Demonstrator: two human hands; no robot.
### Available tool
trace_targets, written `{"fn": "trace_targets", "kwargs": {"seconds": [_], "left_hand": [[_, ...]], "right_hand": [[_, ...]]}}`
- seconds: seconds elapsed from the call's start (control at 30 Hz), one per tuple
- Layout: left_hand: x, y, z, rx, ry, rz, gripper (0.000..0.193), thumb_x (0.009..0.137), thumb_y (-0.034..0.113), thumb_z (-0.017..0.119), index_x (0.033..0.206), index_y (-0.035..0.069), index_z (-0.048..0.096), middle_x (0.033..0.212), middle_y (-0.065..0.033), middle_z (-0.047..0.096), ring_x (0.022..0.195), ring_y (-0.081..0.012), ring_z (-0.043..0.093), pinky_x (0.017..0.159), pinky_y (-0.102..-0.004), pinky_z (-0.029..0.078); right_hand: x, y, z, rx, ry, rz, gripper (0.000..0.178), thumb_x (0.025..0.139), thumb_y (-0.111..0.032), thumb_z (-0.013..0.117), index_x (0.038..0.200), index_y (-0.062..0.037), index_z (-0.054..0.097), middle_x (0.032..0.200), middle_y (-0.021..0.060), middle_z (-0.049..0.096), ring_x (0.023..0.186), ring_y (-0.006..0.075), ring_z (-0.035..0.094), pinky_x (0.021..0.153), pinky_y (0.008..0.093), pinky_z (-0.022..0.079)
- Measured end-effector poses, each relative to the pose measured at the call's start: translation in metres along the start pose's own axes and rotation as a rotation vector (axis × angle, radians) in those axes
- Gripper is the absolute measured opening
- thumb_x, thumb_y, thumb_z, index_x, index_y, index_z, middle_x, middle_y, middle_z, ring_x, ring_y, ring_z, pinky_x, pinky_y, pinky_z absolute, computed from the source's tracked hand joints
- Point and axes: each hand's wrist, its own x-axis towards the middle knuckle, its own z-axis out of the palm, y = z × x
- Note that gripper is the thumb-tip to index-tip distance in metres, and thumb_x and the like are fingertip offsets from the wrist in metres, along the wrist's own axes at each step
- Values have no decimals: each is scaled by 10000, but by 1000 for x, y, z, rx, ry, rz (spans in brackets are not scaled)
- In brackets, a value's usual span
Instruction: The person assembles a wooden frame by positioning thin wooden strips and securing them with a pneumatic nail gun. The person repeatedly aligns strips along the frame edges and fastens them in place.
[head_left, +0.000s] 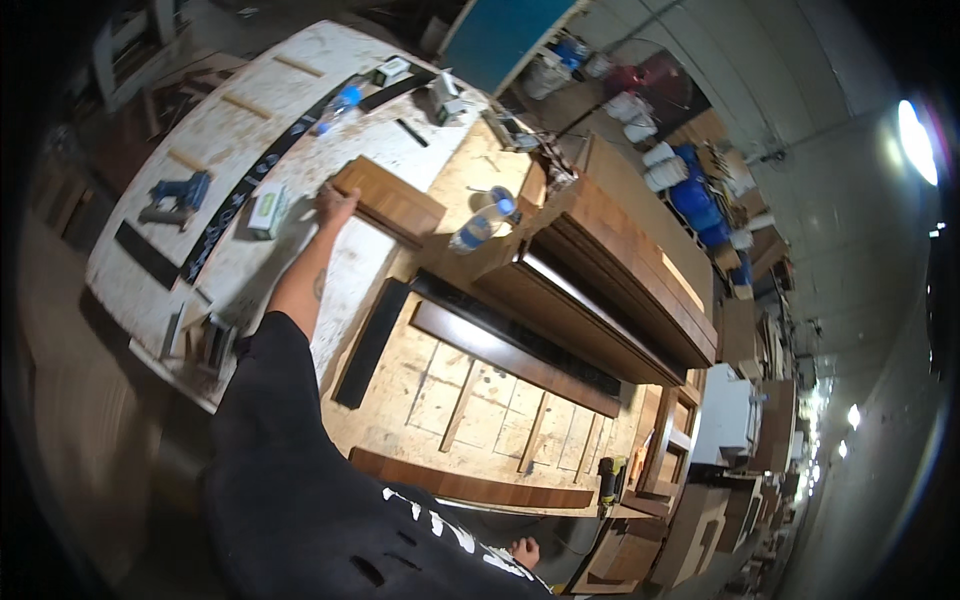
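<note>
My left arm [303, 290] reaches out to the far left part of the work surface. My left hand [337, 204] grips the left end of a short brown wooden board [395, 198], fingers closed at its edge. Low in the view, beside my dark shirt, my right hand [525, 551] hangs with its fingers curled and nothing visible in them. To the right of the board a plastic bottle [480, 226] with a blue cap lies on the bench. A large brown wooden cabinet piece [600, 270] rests farther right.
A white-topped table [330, 50] carries a nail gun [180, 198], a small box [267, 210], another bottle [340, 107] and dark strips. Nearer me are a long brown rail [510, 357], a black strip [372, 343], a curved brown strip [470, 480] and a cordless drill [611, 480].
</note>
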Motion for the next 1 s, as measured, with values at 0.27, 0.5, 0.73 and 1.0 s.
{"fn": "trace_targets", "kwargs": {"seconds": [0.27,0.5,0.73,1.0], "left_hand": [[35,11,-15,25,-121,8,1005,876,486,755,1584,-19,252,1549,-284,421,1435,-442,404,1172,-493,378],[-2,-16,-29,145,-205,30,997,833,402,797,1577,-15,281,1553,-308,401,1447,-431,394,1193,-478,332],[-74,71,-28,637,-647,645,1189,681,495,891,1614,94,272,1581,-250,377,1479,-406,331,1192,-601,269],[-96,49,-25,821,-508,709,790,588,367,913,1216,-19,628,1205,-219,663,1174,-377,598,1013,-496,481]], "right_hand": [[-65,-61,53,2,-427,493,256,973,-146,642,1160,29,655,963,83,683,778,176,624,742,303,537],[-56,-76,78,63,-574,477,283,960,-134,675,1182,43,663,980,102,704,792,180,651,754,301,546],[-15,-33,84,177,-630,418,293,968,-141,694,1182,59,680,952,110,732,733,178,674,684,295,563],[-26,-115,91,157,-595,-115,247,995,-132,653,1161,50,678,916,104,713,693,142,645,607,298,556]]}}
